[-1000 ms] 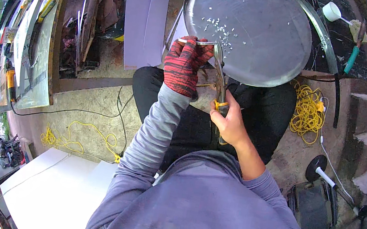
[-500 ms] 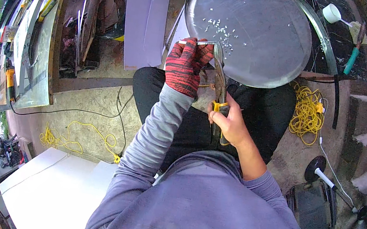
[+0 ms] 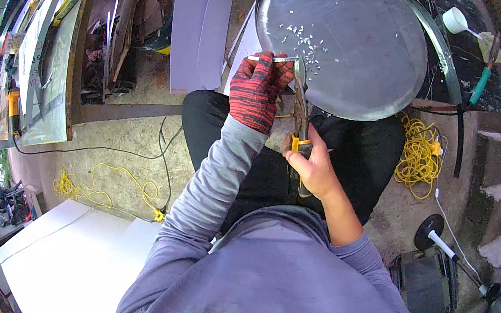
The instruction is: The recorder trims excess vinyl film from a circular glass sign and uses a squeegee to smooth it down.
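My left hand (image 3: 255, 94), in a red and black striped glove, is closed on a thin silvery metal strip (image 3: 285, 59) held crosswise. My bare right hand (image 3: 314, 164) grips a pair of tin snips (image 3: 302, 112) with dark jaws and a yellow part at the handles. The snips' curved jaws touch the strip's right end, at the near left rim of a large round metal tray (image 3: 372, 64). Small pale cut bits (image 3: 307, 45) lie scattered over the tray. Whether the jaws are fully closed on the strip is too small to tell.
Right of the tray lie a white scoop (image 3: 455, 20) and a tool with a teal handle (image 3: 480, 85). A coiled yellow cord (image 3: 419, 158) rests on the floor by my right knee. Cardboard (image 3: 199, 25) leans at the left, near a workbench (image 3: 56, 71). Concrete steps (image 3: 497, 165) rise at the far right.
My left hand and the strip have shifted slightly to the right. The snips stay at the strip's end, and my right hand has hardly moved.
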Motion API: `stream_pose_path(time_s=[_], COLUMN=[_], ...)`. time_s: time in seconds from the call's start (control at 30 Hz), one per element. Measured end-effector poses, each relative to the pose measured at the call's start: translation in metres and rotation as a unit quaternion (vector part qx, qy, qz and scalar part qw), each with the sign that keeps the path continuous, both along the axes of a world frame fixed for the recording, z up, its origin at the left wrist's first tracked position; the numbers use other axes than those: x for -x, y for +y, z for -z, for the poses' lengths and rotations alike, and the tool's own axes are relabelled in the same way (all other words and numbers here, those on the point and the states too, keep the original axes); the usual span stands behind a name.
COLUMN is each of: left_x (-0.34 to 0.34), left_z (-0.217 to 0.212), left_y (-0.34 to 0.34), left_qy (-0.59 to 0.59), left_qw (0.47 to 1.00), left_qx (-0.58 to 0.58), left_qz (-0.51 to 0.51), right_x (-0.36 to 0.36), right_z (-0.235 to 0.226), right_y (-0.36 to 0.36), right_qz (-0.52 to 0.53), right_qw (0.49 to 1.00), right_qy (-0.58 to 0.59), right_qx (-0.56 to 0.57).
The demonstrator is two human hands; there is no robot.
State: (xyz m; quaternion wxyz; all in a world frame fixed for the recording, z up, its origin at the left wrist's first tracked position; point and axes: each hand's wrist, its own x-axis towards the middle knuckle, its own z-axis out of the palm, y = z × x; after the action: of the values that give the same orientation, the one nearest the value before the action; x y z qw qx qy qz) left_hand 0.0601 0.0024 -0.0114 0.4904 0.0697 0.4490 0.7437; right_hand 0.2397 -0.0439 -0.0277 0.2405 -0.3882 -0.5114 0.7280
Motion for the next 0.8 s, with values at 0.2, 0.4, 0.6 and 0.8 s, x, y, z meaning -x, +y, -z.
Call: stream_pose_path(time_s=[0.2, 0.4, 0.6, 0.8], left_x=[0.000, -0.003, -0.005, -0.005], left_z=[0.004, 0.001, 0.005, -0.001], left_y=[0.001, 0.002, 0.005, 0.005], left_qy=[0.009, 0.000, 0.002, -0.003], left_qw=[1.000, 1.000, 1.000, 1.000], left_qx=[0.011, 0.013, 0.023, 0.021], left_qz=[-0.006, -0.007, -0.006, -0.015], right_x=[0.002, 0.002, 0.006, -0.003], right_z=[-0.012, -0.009, 0.001, 0.000], right_y=[0.004, 0.004, -0.002, 0.003], right_qz=[0.002, 0.009, 0.045, 0.013], right_qw=[0.997, 0.997, 0.996, 1.000], right_qy=[-0.029, -0.044, -0.063, -0.015], right_qx=[-0.065, -0.055, -0.043, 0.005])
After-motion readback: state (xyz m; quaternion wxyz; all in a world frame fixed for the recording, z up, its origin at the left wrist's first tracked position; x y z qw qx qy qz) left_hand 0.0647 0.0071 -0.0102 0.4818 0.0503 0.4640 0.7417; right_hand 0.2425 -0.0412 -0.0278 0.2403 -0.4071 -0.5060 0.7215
